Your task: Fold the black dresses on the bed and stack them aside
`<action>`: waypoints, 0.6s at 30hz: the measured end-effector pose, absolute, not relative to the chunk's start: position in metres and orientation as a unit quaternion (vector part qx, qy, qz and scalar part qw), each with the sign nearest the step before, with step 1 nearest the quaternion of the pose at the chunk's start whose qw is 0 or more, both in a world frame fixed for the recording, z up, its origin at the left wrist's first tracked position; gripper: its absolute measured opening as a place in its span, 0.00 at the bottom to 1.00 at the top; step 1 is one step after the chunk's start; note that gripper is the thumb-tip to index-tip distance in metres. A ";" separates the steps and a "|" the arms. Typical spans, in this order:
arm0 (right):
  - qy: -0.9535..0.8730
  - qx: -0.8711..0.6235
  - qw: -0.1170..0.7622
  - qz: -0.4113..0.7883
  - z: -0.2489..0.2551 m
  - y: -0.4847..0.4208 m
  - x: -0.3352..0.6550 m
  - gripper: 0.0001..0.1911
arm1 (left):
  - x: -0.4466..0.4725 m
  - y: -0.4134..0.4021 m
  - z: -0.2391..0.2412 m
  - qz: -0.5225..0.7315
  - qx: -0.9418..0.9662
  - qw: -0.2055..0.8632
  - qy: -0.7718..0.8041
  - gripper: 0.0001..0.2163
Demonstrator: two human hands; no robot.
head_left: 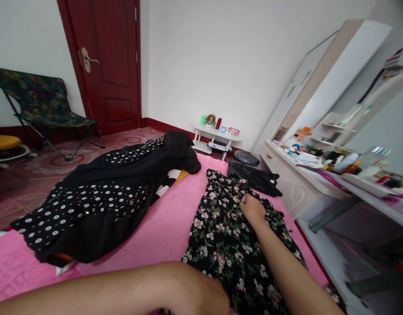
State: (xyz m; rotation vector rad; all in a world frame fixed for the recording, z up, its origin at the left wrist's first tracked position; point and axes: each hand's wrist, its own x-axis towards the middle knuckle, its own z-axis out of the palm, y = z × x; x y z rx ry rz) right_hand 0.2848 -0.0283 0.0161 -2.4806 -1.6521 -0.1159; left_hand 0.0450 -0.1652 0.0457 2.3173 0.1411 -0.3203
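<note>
A black floral dress [227, 245] lies spread on the pink bed cover [162, 232]. My right hand [252, 209] rests on its upper part, fingers curled and pinching the fabric. My left forearm crosses the bottom of the view. My left hand [208, 293] sits at the dress's lower edge, its fingers hidden below the frame. To the left lies a black dress with white dots [99, 197], apart from both hands.
A small black garment [257, 178] lies at the bed's far right corner. A cluttered white dresser [322, 170] stands on the right, and a low white shelf [216, 138] by the far wall. A folding chair [40, 109] and a red door [106, 61] are at the left.
</note>
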 end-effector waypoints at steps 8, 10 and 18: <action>-0.631 -0.752 0.174 -0.080 0.019 0.016 0.260 0.11 | 0.077 -0.091 0.008 0.220 0.856 0.133 0.448 0.29; -0.639 -0.734 0.227 -0.040 0.012 0.033 0.252 0.11 | 0.078 -0.086 -0.010 0.201 0.870 0.129 0.432 0.28; -0.587 -0.751 0.300 -0.021 -0.001 0.062 0.239 0.15 | 0.074 -0.089 -0.016 0.208 0.877 0.130 0.413 0.26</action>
